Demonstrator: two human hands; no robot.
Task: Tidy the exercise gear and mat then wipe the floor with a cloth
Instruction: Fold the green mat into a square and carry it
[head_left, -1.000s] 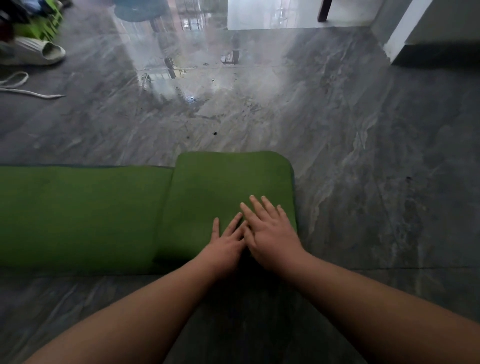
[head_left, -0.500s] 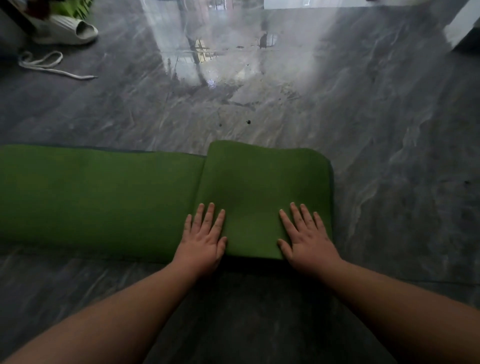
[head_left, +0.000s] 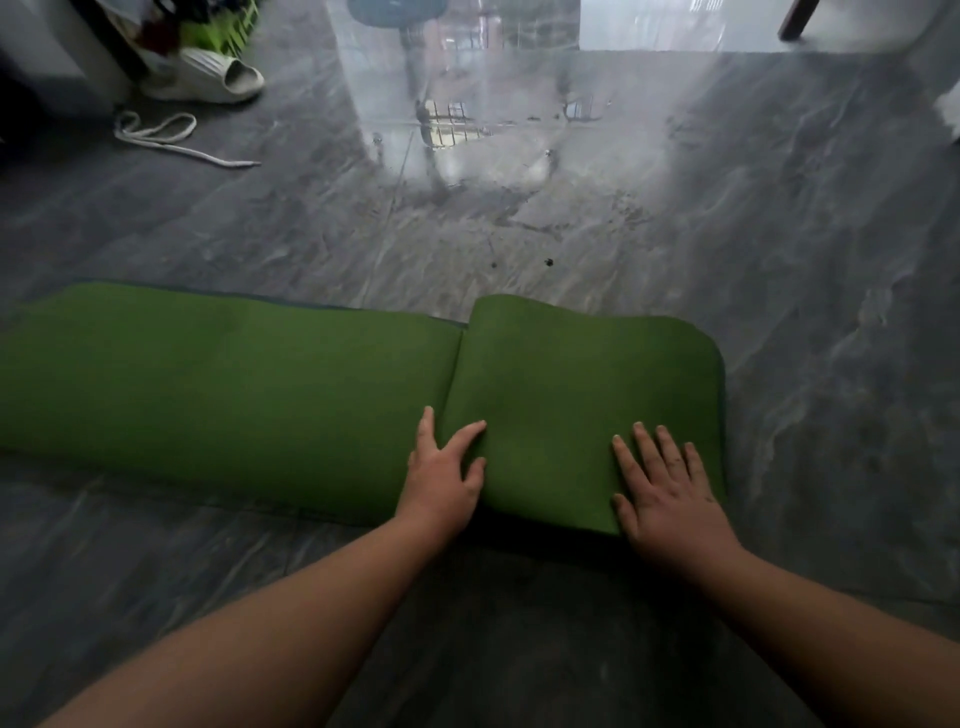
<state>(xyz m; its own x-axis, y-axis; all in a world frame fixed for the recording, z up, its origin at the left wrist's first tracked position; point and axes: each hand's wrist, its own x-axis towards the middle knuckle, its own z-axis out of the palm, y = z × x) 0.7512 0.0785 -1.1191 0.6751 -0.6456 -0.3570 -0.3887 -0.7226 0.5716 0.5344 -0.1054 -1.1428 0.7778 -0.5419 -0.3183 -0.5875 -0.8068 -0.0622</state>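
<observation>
The green mat (head_left: 234, 384) is laid out on the grey floor (head_left: 779, 260), its right end folded over. Both palms are pressed flat, nothing gripped: left hand (head_left: 441, 478) at the fold's edge, right hand (head_left: 665, 493) on top. Probably soft and springy foam, so it's best taken at the folded edge.

Two bare forearms enter from the bottom edge, neither covered by a sleeve as far up as can be seen. No watch, band or bracelet sits at either wrist, and no ring shows on any finger. The left hand (head_left: 441, 480) has short, rounded fingers with nails trimmed close. The right hand (head_left: 670, 499) is broader in view, its nails also short, with faint dark smudges across the knuckles and back.
</observation>
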